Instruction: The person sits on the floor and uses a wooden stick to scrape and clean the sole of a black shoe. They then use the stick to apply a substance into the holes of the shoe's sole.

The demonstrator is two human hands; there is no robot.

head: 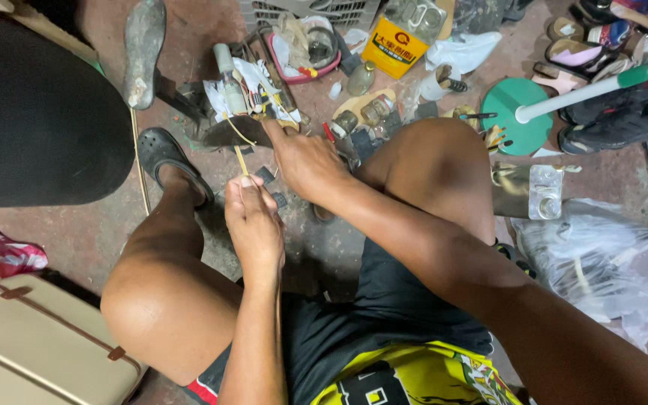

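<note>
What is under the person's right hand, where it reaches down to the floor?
Under the right hand lie small dark scraps and a red-handled tool on the concrete floor. Whatever its fingertips press near the crumpled papers is covered.

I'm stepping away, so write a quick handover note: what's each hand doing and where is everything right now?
Left hand: closed on a thin yellow strip, held upright over the floor.
Right hand: reaching forward to the pile of paper scraps and tools; whether it grips anything cannot be told.
Nearby: yellow tin, small jars, green disc, sandals.
Done: strip in hand. What is left cannot be told from this view.
</note>
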